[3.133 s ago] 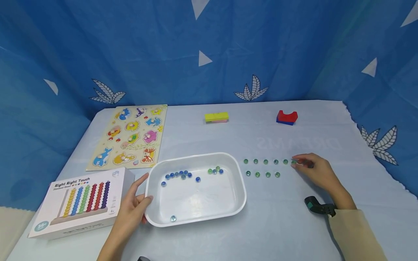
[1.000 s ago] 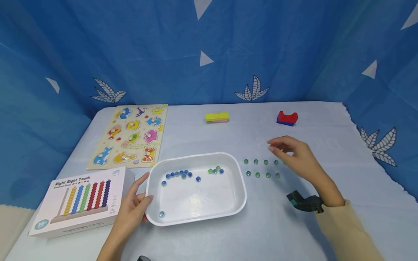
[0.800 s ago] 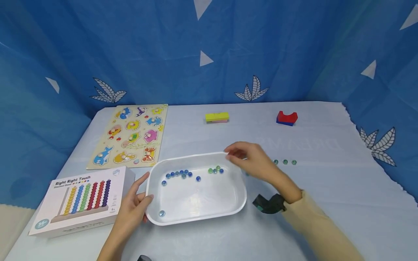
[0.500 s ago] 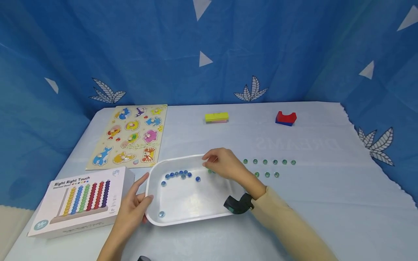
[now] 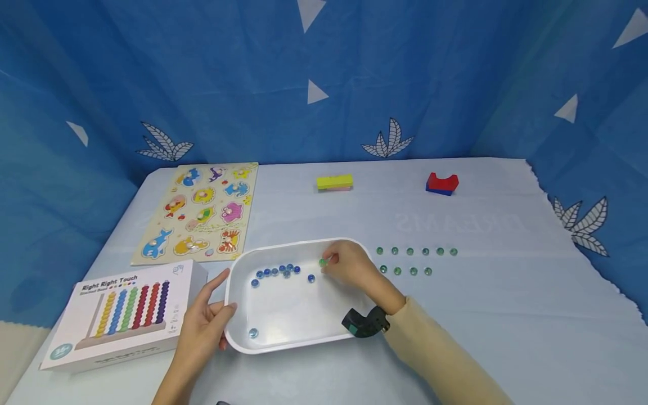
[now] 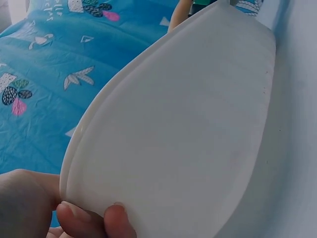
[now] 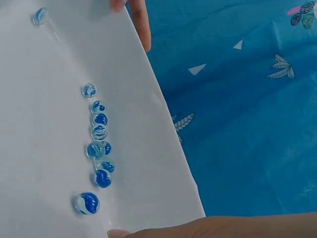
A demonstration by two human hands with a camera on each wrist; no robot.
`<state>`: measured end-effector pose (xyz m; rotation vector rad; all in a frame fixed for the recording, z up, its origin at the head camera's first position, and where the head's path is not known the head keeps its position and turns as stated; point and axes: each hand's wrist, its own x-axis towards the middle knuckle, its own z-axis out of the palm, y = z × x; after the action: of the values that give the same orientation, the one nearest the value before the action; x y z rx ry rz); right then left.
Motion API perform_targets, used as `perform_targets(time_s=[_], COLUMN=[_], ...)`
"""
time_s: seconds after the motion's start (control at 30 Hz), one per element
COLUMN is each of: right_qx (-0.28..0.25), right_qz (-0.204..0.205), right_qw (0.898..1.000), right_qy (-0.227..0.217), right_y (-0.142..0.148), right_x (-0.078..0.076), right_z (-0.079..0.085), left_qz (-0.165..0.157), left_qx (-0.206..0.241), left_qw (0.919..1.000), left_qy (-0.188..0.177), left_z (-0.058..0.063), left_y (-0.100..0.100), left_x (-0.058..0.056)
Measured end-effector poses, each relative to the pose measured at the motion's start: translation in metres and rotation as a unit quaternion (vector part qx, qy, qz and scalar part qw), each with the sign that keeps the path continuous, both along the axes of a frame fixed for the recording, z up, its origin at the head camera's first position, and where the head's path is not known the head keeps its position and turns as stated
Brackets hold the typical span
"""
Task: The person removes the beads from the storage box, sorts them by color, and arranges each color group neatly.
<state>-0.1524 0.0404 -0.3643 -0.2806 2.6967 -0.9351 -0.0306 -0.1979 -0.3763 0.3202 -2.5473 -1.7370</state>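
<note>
A white plastic tray (image 5: 298, 344) lies in the middle of the table in the head view. My left hand (image 5: 203, 323) grips its left rim; in the left wrist view the fingers (image 6: 81, 218) are at the tray's outer wall. My right hand (image 5: 349, 265) reaches into the tray's far right part, pinching a green marble (image 5: 322, 262) between thumb and index finger. The other marbles there are hidden behind this hand. Several blue marbles (image 5: 275, 271) cluster at the tray's far left, also seen in the right wrist view (image 7: 99, 131). One pale marble (image 5: 253, 333) sits in the near left corner.
Two rows of green marbles (image 5: 410, 251) lie right of the tray. At the back are a yellow block (image 5: 334, 181) and a red arched block (image 5: 443, 182) on a blue one. A sea-animal puzzle board (image 5: 202, 211) and a bead-toy box (image 5: 126, 315) stand left.
My right hand has moved left from the marble rows into the tray and down to the green marble. Some blue marbles have rolled slightly right. My left hand stays on the rim.
</note>
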Motion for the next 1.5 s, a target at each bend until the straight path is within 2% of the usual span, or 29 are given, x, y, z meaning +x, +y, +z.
perform_targets(time_s=[0.1, 0.23, 0.7, 0.87, 1.03, 1.2, 1.4, 1.5], right_qx=[0.022, 0.036, 0.053, 0.061, 0.030, -0.009, -0.032, -0.039], right_qz=[0.012, 0.020, 0.020, 0.013, 0.008, 0.013, 0.018, 0.029], right_qw=[0.999, 0.998, 0.997, 0.997, 0.999, 1.000, 0.999, 0.999], right_qy=[0.034, 0.055, 0.060, 0.034, -0.008, -0.018, -0.009, 0.000], right_y=[-0.002, -0.005, 0.001, 0.005, 0.014, 0.021, 0.024, 0.025], right_x=[0.000, 0.001, 0.006, 0.007, 0.006, 0.005, 0.005, 0.005], right_z=[-0.003, -0.004, -0.001, 0.004, 0.016, 0.021, 0.023, 0.025], left_qz=[0.001, 0.002, -0.005, -0.014, -0.021, -0.028, -0.017, -0.014], left_qx=[0.004, 0.008, 0.021, 0.028, 0.029, 0.039, 0.050, 0.052], left_qw=[1.0000, 0.9999, 0.9997, 0.9991, 0.9980, 0.9969, 0.9972, 0.9980], left_qy=[0.007, 0.010, 0.012, 0.028, 0.051, 0.062, 0.052, 0.034], left_z=[0.000, 0.000, -0.001, -0.001, 0.000, 0.001, 0.001, 0.001], left_y=[0.000, 0.000, 0.002, 0.003, 0.001, -0.001, -0.002, -0.003], left_x=[0.001, 0.001, 0.000, 0.000, 0.001, 0.002, 0.001, 0.001])
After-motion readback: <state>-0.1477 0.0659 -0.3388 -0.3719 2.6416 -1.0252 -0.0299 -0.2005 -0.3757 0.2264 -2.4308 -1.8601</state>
